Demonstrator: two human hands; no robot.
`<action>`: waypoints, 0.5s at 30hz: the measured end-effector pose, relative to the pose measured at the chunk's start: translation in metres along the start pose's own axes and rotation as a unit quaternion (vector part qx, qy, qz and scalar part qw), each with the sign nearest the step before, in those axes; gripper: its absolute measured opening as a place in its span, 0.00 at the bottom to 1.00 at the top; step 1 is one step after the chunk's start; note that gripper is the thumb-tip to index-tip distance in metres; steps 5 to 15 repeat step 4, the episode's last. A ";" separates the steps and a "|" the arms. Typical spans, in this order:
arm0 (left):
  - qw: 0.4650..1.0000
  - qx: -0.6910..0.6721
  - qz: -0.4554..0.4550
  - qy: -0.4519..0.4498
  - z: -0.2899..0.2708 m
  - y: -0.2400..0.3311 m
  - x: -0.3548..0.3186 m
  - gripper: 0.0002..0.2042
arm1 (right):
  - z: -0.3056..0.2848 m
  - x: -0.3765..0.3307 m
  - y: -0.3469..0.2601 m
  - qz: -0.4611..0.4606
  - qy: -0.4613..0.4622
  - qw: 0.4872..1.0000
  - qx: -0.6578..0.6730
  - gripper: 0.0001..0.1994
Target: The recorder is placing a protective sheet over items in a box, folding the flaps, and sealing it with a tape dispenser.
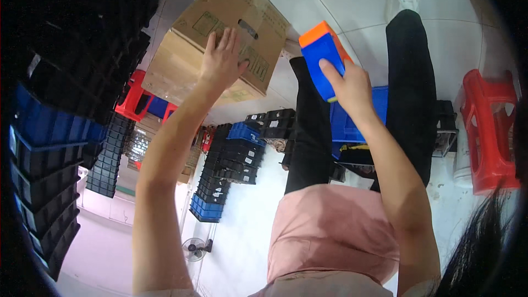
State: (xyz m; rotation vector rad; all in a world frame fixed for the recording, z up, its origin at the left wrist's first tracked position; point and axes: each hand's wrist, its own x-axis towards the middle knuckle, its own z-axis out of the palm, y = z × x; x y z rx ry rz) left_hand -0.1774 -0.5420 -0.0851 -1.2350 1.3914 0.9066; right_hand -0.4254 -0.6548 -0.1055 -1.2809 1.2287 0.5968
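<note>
My left hand (221, 59) lies flat with fingers spread on the side of a brown cardboard box (187, 49) that stands on the pale tiled floor. My right hand (350, 87) grips a blue block-shaped object with an orange end (320, 55), held up to the right of the box and not touching it. My black trouser legs (410, 93) and pink top (330, 231) fill the middle and right of the view.
Stacks of black and blue plastic bins (47, 148) rise on the left, and more bins (231, 159) sit in the middle. A red stool (489, 132) stands at right and another (132, 99) by the box. A small fan (193, 247) is low down.
</note>
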 end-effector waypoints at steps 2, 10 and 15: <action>0.995 -0.043 0.036 0.086 0.019 0.000 -0.053 0.37 | -0.003 0.006 -0.002 0.005 0.010 1.000 0.010 0.29; 0.987 -0.067 0.044 0.138 0.036 0.002 -0.080 0.38 | -0.005 0.015 -0.004 -0.003 0.026 1.000 0.006 0.29; 0.987 -0.067 0.044 0.138 0.036 0.002 -0.080 0.38 | -0.005 0.015 -0.004 -0.003 0.026 1.000 0.006 0.29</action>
